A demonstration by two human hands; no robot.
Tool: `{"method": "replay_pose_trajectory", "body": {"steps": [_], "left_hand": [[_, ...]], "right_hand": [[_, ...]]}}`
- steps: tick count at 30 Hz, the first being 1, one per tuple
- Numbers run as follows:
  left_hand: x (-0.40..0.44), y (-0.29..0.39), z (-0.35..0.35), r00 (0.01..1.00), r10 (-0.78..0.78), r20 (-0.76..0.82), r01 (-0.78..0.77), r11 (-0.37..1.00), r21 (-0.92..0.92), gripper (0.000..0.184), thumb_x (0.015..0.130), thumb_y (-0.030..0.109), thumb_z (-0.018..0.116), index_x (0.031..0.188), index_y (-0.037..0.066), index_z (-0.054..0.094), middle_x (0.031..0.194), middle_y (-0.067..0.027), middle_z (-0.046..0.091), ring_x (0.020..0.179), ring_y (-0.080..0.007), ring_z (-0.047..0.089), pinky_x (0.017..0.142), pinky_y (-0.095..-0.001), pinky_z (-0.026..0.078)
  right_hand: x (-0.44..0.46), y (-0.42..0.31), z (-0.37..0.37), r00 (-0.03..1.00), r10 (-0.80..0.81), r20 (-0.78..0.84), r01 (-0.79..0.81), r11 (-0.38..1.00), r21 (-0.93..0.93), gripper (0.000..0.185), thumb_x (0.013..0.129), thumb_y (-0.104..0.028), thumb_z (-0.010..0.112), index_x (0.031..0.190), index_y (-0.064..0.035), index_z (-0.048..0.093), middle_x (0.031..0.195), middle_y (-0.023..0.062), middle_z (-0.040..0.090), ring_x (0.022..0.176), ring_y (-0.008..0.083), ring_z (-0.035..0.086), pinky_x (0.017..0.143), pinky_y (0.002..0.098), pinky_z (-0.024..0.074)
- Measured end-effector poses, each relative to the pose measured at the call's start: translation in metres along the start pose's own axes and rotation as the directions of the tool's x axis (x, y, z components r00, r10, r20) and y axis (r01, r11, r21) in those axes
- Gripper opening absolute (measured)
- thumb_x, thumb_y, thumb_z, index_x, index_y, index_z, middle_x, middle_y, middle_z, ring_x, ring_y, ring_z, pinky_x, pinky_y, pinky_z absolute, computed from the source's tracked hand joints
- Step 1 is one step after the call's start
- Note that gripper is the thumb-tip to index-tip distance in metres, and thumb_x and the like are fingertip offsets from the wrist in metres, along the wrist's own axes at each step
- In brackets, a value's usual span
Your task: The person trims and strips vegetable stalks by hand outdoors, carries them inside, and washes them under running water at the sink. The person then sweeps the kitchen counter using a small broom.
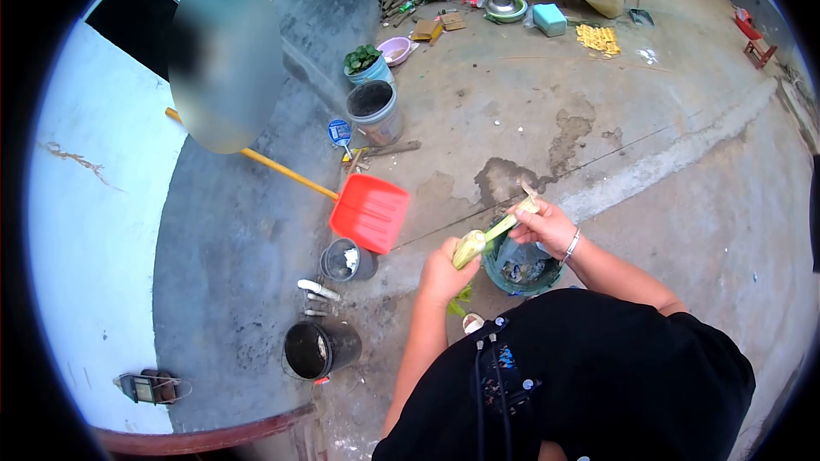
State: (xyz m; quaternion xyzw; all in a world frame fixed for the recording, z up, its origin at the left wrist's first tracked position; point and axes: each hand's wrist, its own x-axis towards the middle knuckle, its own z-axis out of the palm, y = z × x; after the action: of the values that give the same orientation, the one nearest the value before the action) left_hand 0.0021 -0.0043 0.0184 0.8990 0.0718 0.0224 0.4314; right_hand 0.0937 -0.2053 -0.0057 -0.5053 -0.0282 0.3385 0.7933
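My left hand (442, 271) is closed around a pale green leafy vegetable (469, 248), its cut-looking whitish end pointing up and right. Bright green leaves (462, 296) hang below that hand. My right hand (544, 227) is closed with fingers and thumb on the far end of a pale stalk (501, 227), which runs between both hands. Whether the stalk is still joined to the vegetable I cannot tell. Under my right hand stands a green bucket (511, 292) with a liner and scraps inside, partly covered by the hand.
At left lies a red dustpan shovel (371, 212) with a yellow handle. Near the wall stand a small grey bin (363, 266), a black bucket (343, 347), white pipes (321, 290) and a paint bucket (381, 125). Basins (506, 7) and yellow pieces (598, 39) lie farther back.
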Motion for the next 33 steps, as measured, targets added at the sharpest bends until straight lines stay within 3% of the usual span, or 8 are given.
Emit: {"method": "replay_pose_trajectory", "body": {"steps": [6,8,12,14,18,20,26,33], "left_hand": [[-0.001,0.006,-0.005,1.0,-0.013,-0.019,0.015,0.99,0.14,0.026,0.067,0.024,0.067,0.08,0.006,0.053,0.073,-0.0171,0.059,0.07,-0.0351,0.058,0.059,-0.0384,0.045],[-0.001,0.007,-0.006,0.999,0.013,-0.039,-0.006,0.987,0.161,0.026,0.066,0.023,0.066,0.079,0.006,0.053,0.073,-0.0168,0.059,0.069,-0.035,0.057,0.059,-0.0388,0.045],[-0.001,0.002,-0.004,0.998,0.025,-0.052,-0.017,0.988,0.156,0.025,0.065,0.022,0.066,0.079,0.006,0.053,0.073,-0.017,0.059,0.069,-0.0351,0.057,0.059,-0.0385,0.046],[-0.001,0.0,-0.002,0.997,0.045,-0.068,-0.034,0.987,0.156,0.025,0.066,0.02,0.068,0.078,0.004,0.054,0.07,-0.014,0.059,0.063,-0.0271,0.059,0.059,-0.0331,0.045],[-0.002,0.001,0.001,0.996,0.049,-0.075,-0.039,0.99,0.134,0.025,0.066,0.019,0.069,0.079,0.004,0.054,0.069,-0.0138,0.059,0.062,-0.0258,0.058,0.059,-0.033,0.045],[-0.001,0.001,0.002,0.997,0.045,-0.058,-0.038,0.992,0.124,0.024,0.067,0.019,0.068,0.078,0.004,0.054,0.068,-0.0137,0.059,0.062,-0.0239,0.058,0.059,-0.0323,0.045],[-0.003,0.01,0.008,0.999,0.023,0.036,-0.026,0.997,0.07,0.028,0.067,0.024,0.067,0.082,0.006,0.054,0.074,-0.0179,0.06,0.07,-0.0359,0.058,0.061,-0.0387,0.046],[-0.003,0.012,0.011,0.999,0.038,0.011,-0.039,0.995,0.094,0.028,0.068,0.025,0.067,0.08,0.005,0.052,0.073,-0.0195,0.059,0.07,-0.037,0.057,0.06,-0.0396,0.046]], "right_hand": [[0.001,-0.01,-0.012,0.988,-0.102,-0.116,0.043,0.903,-0.428,0.025,0.085,-0.028,0.054,0.075,-0.0048,0.056,0.063,0.0027,0.056,0.061,0.0106,0.057,0.053,0.0238,0.0455],[-0.005,-0.016,-0.013,0.95,-0.304,-0.077,0.099,0.523,-0.847,0.03,0.086,-0.029,0.052,0.07,-0.0025,0.054,0.056,0.0069,0.051,0.056,0.0144,0.054,0.051,0.0307,0.0422],[-0.007,-0.014,-0.023,0.925,-0.375,0.066,0.204,0.34,-0.918,0.031,0.086,-0.028,0.05,0.069,-0.0014,0.051,0.057,0.0103,0.048,0.053,0.018,0.05,0.053,0.0351,0.0399],[-0.003,-0.006,-0.03,0.964,-0.26,0.058,0.222,0.662,-0.716,0.032,0.088,-0.026,0.048,0.066,-0.0026,0.049,0.055,0.0054,0.046,0.052,0.015,0.046,0.05,0.0315,0.0387],[-0.01,-0.008,-0.029,0.983,-0.148,0.109,0.183,0.846,-0.501,0.029,0.089,-0.024,0.046,0.067,-0.0061,0.048,0.054,0.0003,0.043,0.05,0.0118,0.042,0.049,0.0278,0.0365],[-0.013,-0.003,-0.026,0.983,-0.105,0.148,0.124,0.984,-0.129,0.023,0.09,-0.025,0.046,0.072,-0.0094,0.048,0.058,-0.0037,0.039,0.052,0.0086,0.037,0.049,0.0243,0.0339],[-0.021,0.004,-0.008,0.928,-0.087,0.361,-0.126,0.841,0.526,0.021,0.088,-0.029,0.049,0.078,-0.0104,0.048,0.063,-0.0033,0.038,0.057,0.0089,0.037,0.053,0.0232,0.0327],[-0.012,0.023,-0.007,0.889,-0.106,0.447,-0.239,0.725,0.646,0.021,0.087,-0.031,0.048,0.081,-0.0115,0.048,0.063,-0.0022,0.04,0.059,0.0102,0.038,0.056,0.0245,0.0341]]}}
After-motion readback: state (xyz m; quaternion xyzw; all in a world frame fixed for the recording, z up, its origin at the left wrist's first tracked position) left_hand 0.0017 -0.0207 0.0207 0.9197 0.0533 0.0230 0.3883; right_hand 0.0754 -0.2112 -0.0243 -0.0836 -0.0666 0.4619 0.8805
